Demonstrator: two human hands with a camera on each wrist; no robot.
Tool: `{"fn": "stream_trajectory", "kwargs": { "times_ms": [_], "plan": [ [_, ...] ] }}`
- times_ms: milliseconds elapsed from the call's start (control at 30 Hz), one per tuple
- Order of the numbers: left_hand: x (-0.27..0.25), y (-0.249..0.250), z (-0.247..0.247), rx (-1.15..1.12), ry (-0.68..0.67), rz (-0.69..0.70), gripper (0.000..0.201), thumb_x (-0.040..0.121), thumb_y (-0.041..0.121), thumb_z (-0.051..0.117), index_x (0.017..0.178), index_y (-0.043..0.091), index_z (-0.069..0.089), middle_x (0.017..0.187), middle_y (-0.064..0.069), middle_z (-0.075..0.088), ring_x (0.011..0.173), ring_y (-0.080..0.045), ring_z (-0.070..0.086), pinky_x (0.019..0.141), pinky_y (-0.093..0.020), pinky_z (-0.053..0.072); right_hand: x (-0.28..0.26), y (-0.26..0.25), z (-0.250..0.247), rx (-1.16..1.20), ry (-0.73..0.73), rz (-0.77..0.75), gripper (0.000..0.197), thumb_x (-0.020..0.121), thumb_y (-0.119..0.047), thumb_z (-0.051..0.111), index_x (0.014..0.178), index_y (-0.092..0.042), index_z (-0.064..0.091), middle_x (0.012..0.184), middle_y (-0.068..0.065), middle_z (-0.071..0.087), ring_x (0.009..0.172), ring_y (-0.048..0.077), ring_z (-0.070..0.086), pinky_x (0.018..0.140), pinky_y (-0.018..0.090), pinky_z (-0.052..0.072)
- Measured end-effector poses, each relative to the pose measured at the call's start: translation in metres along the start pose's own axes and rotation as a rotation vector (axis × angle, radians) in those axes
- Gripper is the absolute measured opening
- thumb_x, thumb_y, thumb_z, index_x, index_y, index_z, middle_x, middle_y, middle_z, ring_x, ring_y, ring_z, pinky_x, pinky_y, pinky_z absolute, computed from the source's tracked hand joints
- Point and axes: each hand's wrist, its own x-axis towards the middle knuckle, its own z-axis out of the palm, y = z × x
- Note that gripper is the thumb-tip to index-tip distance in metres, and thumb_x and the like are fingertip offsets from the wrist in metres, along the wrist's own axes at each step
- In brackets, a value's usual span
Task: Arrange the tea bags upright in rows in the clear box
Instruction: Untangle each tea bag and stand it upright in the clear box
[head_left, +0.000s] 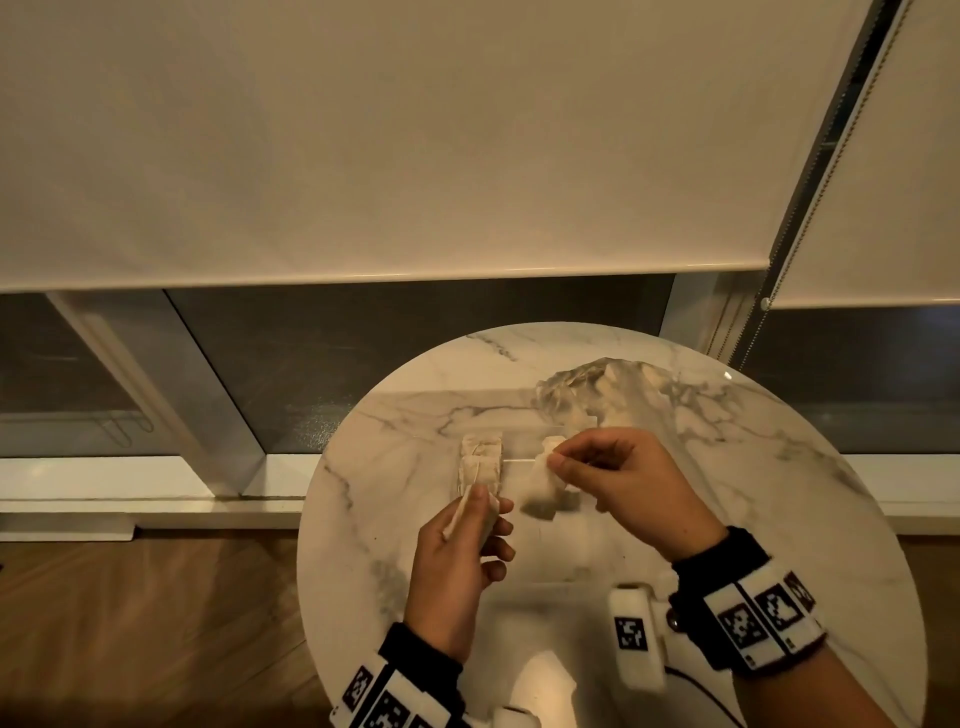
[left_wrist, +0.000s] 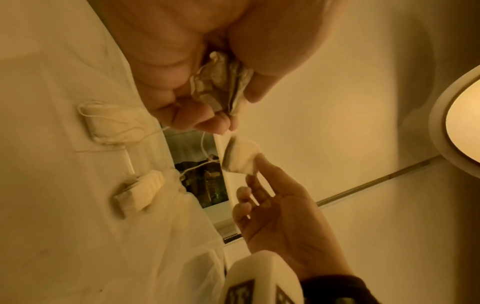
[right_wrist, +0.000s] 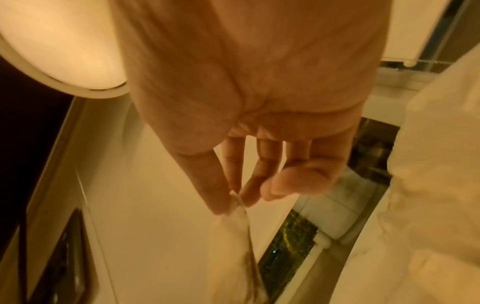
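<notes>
A clear box (head_left: 519, 459) stands mid-table; its walls barely show. Two tea bags (head_left: 480, 465) stand at its left end, also seen as pale tea bags (left_wrist: 111, 123) in the left wrist view. My left hand (head_left: 483, 519) is just in front of them, fingers curled round a crumpled tea bag (left_wrist: 221, 86) and its string. My right hand (head_left: 558, 462) pinches the top of another tea bag (head_left: 543, 486) between thumb and forefinger, and it hangs over the box. That hanging tea bag (right_wrist: 233, 242) blurs below my right fingers (right_wrist: 221, 197).
The round marble table (head_left: 779, 519) ends close on all sides, with wooden floor to the left. A crumpled clear plastic bag (head_left: 587, 395) holding more tea bags lies behind the box. Window frames and lowered blinds stand beyond.
</notes>
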Motion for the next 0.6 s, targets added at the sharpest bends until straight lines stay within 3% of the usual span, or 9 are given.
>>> {"fn": "stream_trajectory", "kwargs": {
  "times_ms": [133, 200, 267, 333, 400, 500, 600],
  "plan": [
    [0.009, -0.012, -0.013, -0.031, 0.11, -0.035, 0.035, 0.1, 0.033, 0.054, 0.092, 0.005, 0.074, 0.078, -0.007, 0.06, 0.066, -0.018, 0.054, 0.059, -0.029, 0.04, 0.032, 0.019, -0.007, -0.23, 0.185, -0.106, 0.003, 0.087, -0.02, 0.078, 0.083, -0.02, 0.077, 0.072, -0.005, 0.072, 0.066, 0.009, 0.064, 0.062, 0.022, 0.054],
    [0.012, -0.014, -0.019, -0.034, 0.136, -0.035, 0.034, 0.1, 0.032, 0.054, 0.093, 0.004, 0.073, 0.078, -0.007, 0.061, 0.066, -0.017, 0.055, 0.059, -0.03, 0.041, 0.044, 0.027, -0.01, -0.291, 0.053, -0.039, 0.004, 0.087, -0.021, 0.077, 0.083, -0.02, 0.077, 0.073, -0.003, 0.073, 0.069, 0.012, 0.068, 0.066, 0.028, 0.057],
    [0.016, -0.015, -0.024, -0.041, 0.153, -0.033, 0.033, 0.101, 0.03, 0.054, 0.095, 0.003, 0.072, 0.077, -0.008, 0.061, 0.066, -0.018, 0.055, 0.06, -0.03, 0.04, 0.053, 0.034, -0.012, -0.373, -0.088, 0.045, 0.002, 0.087, -0.021, 0.077, 0.086, -0.02, 0.077, 0.075, -0.004, 0.074, 0.07, 0.01, 0.069, 0.068, 0.028, 0.058],
    [0.02, -0.016, -0.029, -0.035, 0.158, -0.031, 0.033, 0.101, 0.029, 0.054, 0.095, 0.002, 0.072, 0.078, -0.008, 0.061, 0.067, -0.019, 0.054, 0.06, -0.03, 0.04, 0.062, 0.044, -0.013, -0.537, -0.062, 0.015, 0.002, 0.088, -0.023, 0.076, 0.087, -0.023, 0.078, 0.078, -0.008, 0.073, 0.071, 0.006, 0.066, 0.072, 0.027, 0.055],
    [0.022, -0.018, -0.031, -0.019, 0.157, -0.036, 0.033, 0.101, 0.029, 0.054, 0.095, 0.001, 0.072, 0.078, -0.008, 0.061, 0.067, -0.019, 0.055, 0.059, -0.03, 0.04, 0.068, 0.052, -0.014, -0.712, -0.08, -0.006, 0.003, 0.089, -0.027, 0.074, 0.088, -0.026, 0.077, 0.08, -0.013, 0.071, 0.073, 0.001, 0.062, 0.071, 0.024, 0.052],
    [0.024, -0.024, -0.037, 0.013, 0.145, -0.065, 0.034, 0.101, 0.03, 0.053, 0.095, 0.003, 0.072, 0.079, -0.007, 0.062, 0.068, -0.019, 0.056, 0.059, -0.029, 0.041, 0.077, 0.061, -0.014, -0.847, -0.276, 0.066, 0.001, 0.087, -0.028, 0.076, 0.087, -0.027, 0.076, 0.08, -0.014, 0.069, 0.074, 0.002, 0.063, 0.064, 0.014, 0.043],
    [0.026, -0.027, -0.04, 0.035, 0.142, -0.081, 0.034, 0.102, 0.03, 0.053, 0.094, 0.004, 0.072, 0.08, -0.006, 0.062, 0.067, -0.018, 0.057, 0.059, -0.029, 0.041, 0.087, 0.064, -0.016, -0.909, -0.46, 0.156, 0.006, 0.084, -0.025, 0.079, 0.088, -0.026, 0.074, 0.083, -0.01, 0.07, 0.075, 0.003, 0.062, 0.062, 0.013, 0.041]
  ]
}}
